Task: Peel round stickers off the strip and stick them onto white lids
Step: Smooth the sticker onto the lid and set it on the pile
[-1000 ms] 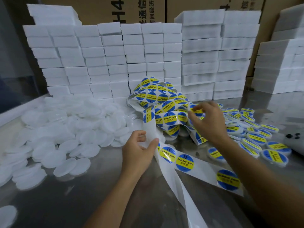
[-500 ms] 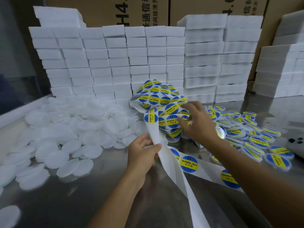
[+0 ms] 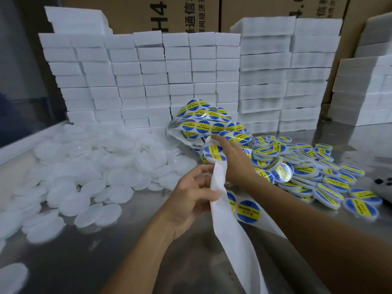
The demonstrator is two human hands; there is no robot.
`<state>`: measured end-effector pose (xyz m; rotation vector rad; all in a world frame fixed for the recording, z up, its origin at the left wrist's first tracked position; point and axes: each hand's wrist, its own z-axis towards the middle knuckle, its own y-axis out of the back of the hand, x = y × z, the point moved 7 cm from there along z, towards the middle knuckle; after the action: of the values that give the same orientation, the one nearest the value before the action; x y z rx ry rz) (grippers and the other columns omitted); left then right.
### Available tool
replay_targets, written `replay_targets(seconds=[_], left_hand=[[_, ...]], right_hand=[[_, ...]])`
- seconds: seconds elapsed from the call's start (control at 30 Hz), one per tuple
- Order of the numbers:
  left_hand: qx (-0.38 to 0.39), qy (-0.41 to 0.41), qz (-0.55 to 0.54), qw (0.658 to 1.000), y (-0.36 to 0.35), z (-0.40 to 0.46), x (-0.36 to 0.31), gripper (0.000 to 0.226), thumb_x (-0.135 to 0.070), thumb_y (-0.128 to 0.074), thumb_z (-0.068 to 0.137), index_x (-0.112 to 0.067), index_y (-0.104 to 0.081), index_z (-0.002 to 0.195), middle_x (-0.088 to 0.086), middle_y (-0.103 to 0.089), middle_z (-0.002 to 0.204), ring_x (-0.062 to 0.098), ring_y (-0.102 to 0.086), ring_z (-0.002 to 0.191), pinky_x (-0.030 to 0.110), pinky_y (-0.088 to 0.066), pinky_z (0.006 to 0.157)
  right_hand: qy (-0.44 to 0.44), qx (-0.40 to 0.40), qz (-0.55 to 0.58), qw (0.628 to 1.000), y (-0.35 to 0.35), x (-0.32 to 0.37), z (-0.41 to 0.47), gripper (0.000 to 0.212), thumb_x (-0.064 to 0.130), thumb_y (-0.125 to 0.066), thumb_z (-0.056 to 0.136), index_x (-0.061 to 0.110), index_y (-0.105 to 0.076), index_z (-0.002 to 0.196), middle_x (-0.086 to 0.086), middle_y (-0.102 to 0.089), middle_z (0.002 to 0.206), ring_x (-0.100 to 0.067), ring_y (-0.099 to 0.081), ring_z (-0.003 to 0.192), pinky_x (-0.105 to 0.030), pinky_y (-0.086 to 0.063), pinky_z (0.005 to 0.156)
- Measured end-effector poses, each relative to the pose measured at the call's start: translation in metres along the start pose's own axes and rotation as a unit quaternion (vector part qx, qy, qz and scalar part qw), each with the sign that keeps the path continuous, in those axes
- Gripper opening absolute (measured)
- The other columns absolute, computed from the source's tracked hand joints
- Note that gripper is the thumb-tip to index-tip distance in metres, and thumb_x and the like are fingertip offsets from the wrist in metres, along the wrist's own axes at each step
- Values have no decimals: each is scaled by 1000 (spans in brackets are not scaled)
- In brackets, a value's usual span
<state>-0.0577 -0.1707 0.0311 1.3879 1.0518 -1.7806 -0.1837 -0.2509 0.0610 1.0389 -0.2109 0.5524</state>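
Well under way, by the look of it: big heap of stickered lids [image 3: 331, 183] to the right of right hand, each w/ blue-yellow round sticker on top. Still plenty left: larger heap of bare white lids [image 3: 89, 166] spread to the left of left hand, plus a tangled bundle of loaded strip [image 3: 207, 124] just beyond both hands, many stickers unpeeled. Rough guess: less than halfway, maybe a third.

Left hand [image 3: 191, 200]: thumb and curled fingers pinching the empty white backing tape [image 3: 231, 236], which trails down toward the viewer. Tight pinch, not a full fist.

Right hand [image 3: 233, 164]: reaching forward over the strip, fingertips at the next sticker [image 3: 214, 150] where the backing bends. Peeling up or only touching its edge? Cannot tell; fingertips mostly hidden behind hand. Looks partly curled, no lid held.

Hands close together, right a bit further out, almost touching at the backing. Two more stickers on the flat stretch of strip under right forearm.

Stacks of white foam blocks [image 3: 148, 81] far beyond the hands, cardboard boxes [image 3: 169, 13] behind.
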Motion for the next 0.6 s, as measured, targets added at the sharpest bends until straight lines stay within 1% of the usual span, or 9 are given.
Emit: replay_targets(seconds=[0.1,0.17,0.27,0.33,0.37,0.4,0.5,0.57,0.6], left_hand=[[69,10,-48,996,-8,-3,-2,51,8,-59,63,-18,-69,106,16,-59,100,29,-55,86,35,-50,72],[106,20,-58,992,-13,-6,-2,50,10,-57,63,-18,-73,101,17,-58,100,31,-54,88,35,-49,74],[113,33,-30,993,-14,-6,2,49,10,-55,62,-9,-68,105,22,-55,104,36,-51,93,38,-46,79],[94,40,-22,995,-11,-5,7,52,7,-53,62,-2,-63,112,26,-53,109,40,-48,99,44,-41,87],[79,47,-35,995,-9,-4,9,52,3,-53,63,-2,-63,114,26,-54,110,40,-48,100,46,-39,89],[66,53,-57,995,-7,-3,10,51,-5,-56,65,-4,-65,115,25,-56,110,39,-51,99,45,-41,88],[-17,50,-93,994,2,1,8,32,-39,-72,67,-18,-78,91,10,-71,95,23,-66,82,31,-53,70],[-82,40,-46,995,11,5,9,39,-55,-64,74,-22,-78,88,3,-75,91,17,-70,80,30,-55,68],[-111,33,-19,993,14,6,11,39,-52,-63,75,-21,-77,93,3,-75,90,16,-70,79,30,-55,67]], right_hand=[[12,-4,57,998,6,2,-4,89,33,-78,80,32,-24,150,-4,-50,143,-32,-51,124,-49,-48,92],[28,1,111,993,8,3,-8,88,28,-77,82,35,-23,151,-5,-57,133,-33,-56,117,-51,-49,90],[26,-5,199,980,9,0,-8,81,19,-77,83,31,-32,149,-4,-63,123,-24,-62,108,-47,-51,92],[14,-34,276,960,11,-5,-4,73,9,-78,82,19,-43,145,-4,-59,129,-11,-61,106,-29,-52,93],[8,-46,303,952,12,-7,-3,71,6,-78,81,16,-45,144,-3,-56,134,-3,-60,104,-18,-51,89],[2,-54,320,946,13,-9,-2,71,3,-77,81,16,-46,143,-1,-55,136,5,-60,101,-12,-49,84],[17,-49,328,943,15,-11,-7,69,0,-74,84,21,-45,144,16,-54,129,11,-61,97,-13,-50,79],[36,-22,323,945,12,-9,-15,66,-1,-68,87,24,-45,144,16,-56,128,1,-65,99,-19,-54,79],[44,-7,325,945,10,-7,-19,64,-1,-67,88,24,-46,144,13,-57,128,-5,-67,101,-21,-56,80]])
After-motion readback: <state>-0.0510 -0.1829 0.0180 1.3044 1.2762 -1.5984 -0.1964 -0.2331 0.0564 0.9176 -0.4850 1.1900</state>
